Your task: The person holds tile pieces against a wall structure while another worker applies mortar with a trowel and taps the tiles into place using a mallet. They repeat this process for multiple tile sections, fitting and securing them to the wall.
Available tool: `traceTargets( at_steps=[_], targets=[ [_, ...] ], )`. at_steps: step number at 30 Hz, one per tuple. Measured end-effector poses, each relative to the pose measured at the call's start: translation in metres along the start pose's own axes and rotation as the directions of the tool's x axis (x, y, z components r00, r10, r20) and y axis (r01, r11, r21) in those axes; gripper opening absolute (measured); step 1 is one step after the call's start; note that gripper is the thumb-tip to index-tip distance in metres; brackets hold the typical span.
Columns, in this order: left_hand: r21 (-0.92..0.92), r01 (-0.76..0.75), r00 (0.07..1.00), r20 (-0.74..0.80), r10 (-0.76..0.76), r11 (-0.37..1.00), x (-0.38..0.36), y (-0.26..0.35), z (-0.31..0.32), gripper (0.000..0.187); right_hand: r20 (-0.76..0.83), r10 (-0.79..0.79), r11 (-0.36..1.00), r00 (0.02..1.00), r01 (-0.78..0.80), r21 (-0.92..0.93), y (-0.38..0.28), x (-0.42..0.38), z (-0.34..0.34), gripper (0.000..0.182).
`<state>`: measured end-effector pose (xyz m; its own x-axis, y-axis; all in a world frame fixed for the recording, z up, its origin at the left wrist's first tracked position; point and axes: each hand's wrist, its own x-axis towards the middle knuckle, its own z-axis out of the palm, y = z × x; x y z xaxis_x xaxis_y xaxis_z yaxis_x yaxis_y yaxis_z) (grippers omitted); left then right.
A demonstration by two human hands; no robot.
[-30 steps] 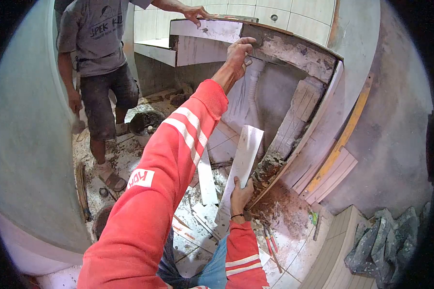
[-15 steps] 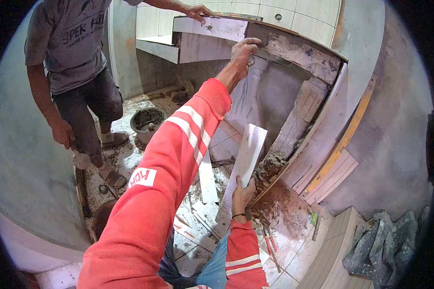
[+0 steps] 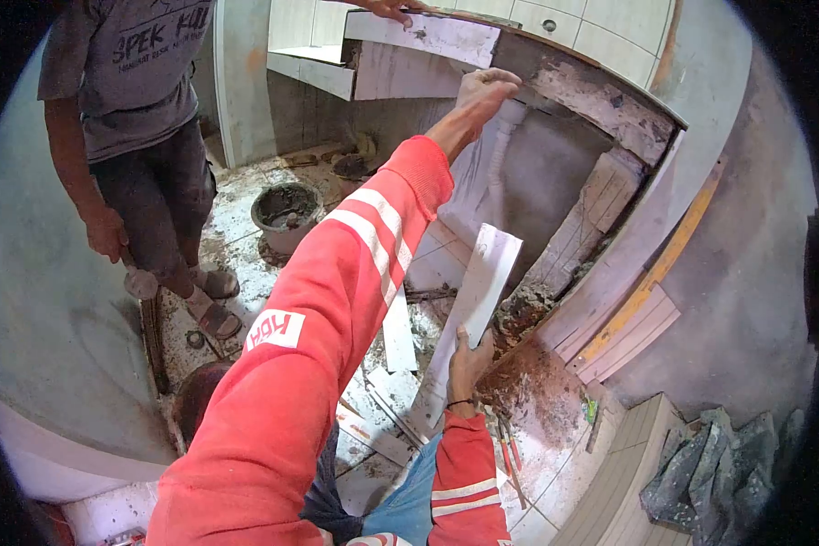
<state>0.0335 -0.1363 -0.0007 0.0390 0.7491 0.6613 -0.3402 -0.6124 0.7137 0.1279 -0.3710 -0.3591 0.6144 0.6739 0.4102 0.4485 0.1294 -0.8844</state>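
My left hand [image 3: 484, 96] reaches up to the front of the counter, beside the end of a white tile strip [image 3: 423, 38] fixed along it. Its fingers are curled closed, and what they hold, if anything, is hidden. To the right of them runs a bare, rough mortar face [image 3: 601, 102]. Lower down, my right hand [image 3: 471, 362] grips a long white tile strip [image 3: 484, 273], thumb on top, with the strip's far end tilted up towards the opening under the counter.
At the left stands a co-worker [image 3: 141, 118], one hand on the countertop, the other holding a mallet-like tool [image 3: 140, 282]. A mortar bucket [image 3: 287, 218], tile offcuts [image 3: 399, 332] and pliers [image 3: 510, 446] lie on the littered floor. A yellow level [image 3: 646, 282] leans at right.
The view has shifted, so the counter sits slightly lower and further right. My left fingers look more curled at the tile's end. My right hand still grips the strip.
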Motion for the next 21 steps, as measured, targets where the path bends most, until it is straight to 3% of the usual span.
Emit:
traceTargets(
  at_steps=[2, 4, 5, 6, 7, 9, 11, 13, 14, 17, 18, 19, 20, 21],
  targets=[
    [0.089, 0.024, 1.000, -0.009, -0.023, 0.996, -0.009, -0.005, -0.016, 0.022, 0.007, -0.031, 0.999, 0.999, 0.031, 0.015, -0.002, 0.001, 0.004, 0.039],
    [0.322, 0.006, 0.987, 0.151, -0.058, 0.947, -0.026, -0.024, -0.045, 0.030, 0.005, -0.039, 0.999, 0.999, 0.039, 0.005, 0.003, -0.003, -0.002, 0.039],
    [0.459, -0.047, 0.980, 0.192, -0.047, 0.887, -0.040, -0.030, -0.064, 0.030, 0.090, -0.017, 1.000, 0.996, 0.015, 0.015, -0.005, -0.002, -0.007, 0.038],
    [0.568, -0.014, 0.967, 0.216, -0.133, 0.823, -0.056, -0.032, -0.086, 0.034, 0.173, 0.006, 1.000, 0.985, -0.011, 0.025, -0.010, -0.001, -0.009, 0.037],
    [0.639, -0.132, 0.968, 0.247, -0.040, 0.758, -0.069, -0.047, -0.108, 0.037, 0.202, -0.036, 0.992, 0.979, 0.011, 0.124, -0.008, 0.000, -0.008, 0.033],
    [0.577, -0.199, 0.952, 0.305, 0.017, 0.792, -0.087, -0.115, -0.180, 0.036, 0.216, -0.019, 0.993, 0.976, -0.007, 0.120, -0.010, 0.003, -0.002, 0.033],
    [0.572, 0.078, 0.967, 0.155, -0.201, 0.816, -0.132, -0.143, -0.243, 0.047, 0.232, -0.035, 0.996, 0.972, 0.015, 0.085, -0.021, 0.006, 0.009, 0.033],
    [0.675, 0.274, 0.933, -0.013, -0.361, 0.685, -0.182, -0.166, -0.302, 0.049, 0.260, -0.032, 0.995, 0.965, 0.007, 0.095, -0.037, 0.009, 0.026, 0.033],
    [0.782, 0.339, 0.909, -0.131, -0.395, 0.522, -0.209, -0.180, -0.327, 0.051, 0.283, -0.031, 0.994, 0.959, -0.001, 0.112, -0.042, 0.013, 0.037, 0.033],
    [0.725, 0.586, 0.776, -0.372, -0.510, 0.363, -0.298, -0.236, -0.383, 0.042, 0.312, -0.076, 0.988, 0.947, 0.029, 0.152, -0.041, 0.031, 0.083, 0.033],
    [0.832, 0.415, 0.907, -0.346, -0.240, 0.369, -0.346, -0.277, -0.402, 0.040, 0.335, -0.113, 0.986, 0.935, 0.065, 0.152, -0.048, 0.035, 0.097, 0.033],
    [0.799, 0.563, 0.796, -0.456, -0.397, 0.210, -0.372, -0.278, -0.404, 0.038, 0.355, -0.120, 0.984, 0.927, 0.064, 0.166, -0.052, 0.040, 0.113, 0.033],
    [0.710, 0.664, 0.690, -0.462, -0.557, 0.234, -0.388, -0.256, -0.394, 0.042, 0.362, -0.129, 0.983, 0.923, 0.069, 0.173, -0.055, 0.046, 0.131, 0.033],
    [0.725, 0.676, 0.676, -0.536, -0.506, 0.136, -0.415, -0.260, -0.386, 0.044, 0.362, -0.162, 0.978, 0.918, 0.100, 0.183, -0.058, 0.052, 0.148, 0.033]
  ],
)
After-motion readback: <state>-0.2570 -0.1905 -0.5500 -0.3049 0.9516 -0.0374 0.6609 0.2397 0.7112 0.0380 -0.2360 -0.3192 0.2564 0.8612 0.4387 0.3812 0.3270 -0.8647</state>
